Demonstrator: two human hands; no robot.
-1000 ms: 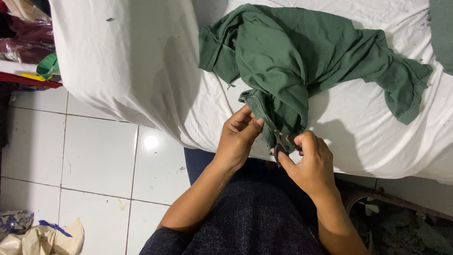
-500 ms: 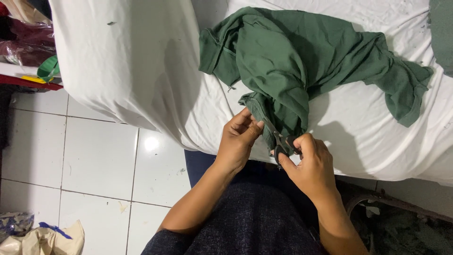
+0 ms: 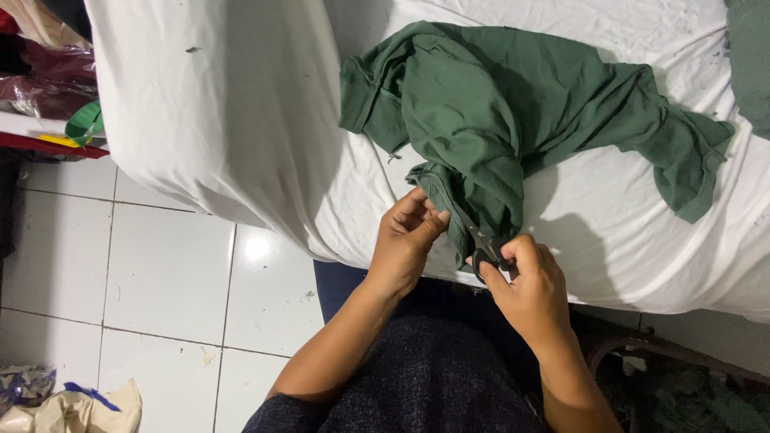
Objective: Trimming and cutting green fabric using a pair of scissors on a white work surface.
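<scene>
A crumpled dark green garment (image 3: 513, 112) lies on a white sheet (image 3: 241, 120) covering a bed. My left hand (image 3: 405, 240) pinches the garment's near hem between thumb and fingers. My right hand (image 3: 529, 289) grips small black-handled scissors (image 3: 484, 247), their blades pointing up along the hem right beside my left fingers. Part of the scissors is hidden by the fabric and my fingers.
White floor tiles (image 3: 160, 273) lie to the left, below the bed edge. Red and dark bags (image 3: 40, 88) sit at the upper left. Crumpled cloth and plastic (image 3: 64, 405) rest at the bottom left. More green fabric (image 3: 750, 56) shows at the top right corner.
Both hands have stayed on the hem; the garment and hands have shifted slightly, with the scissors nudged a little along the edge.
</scene>
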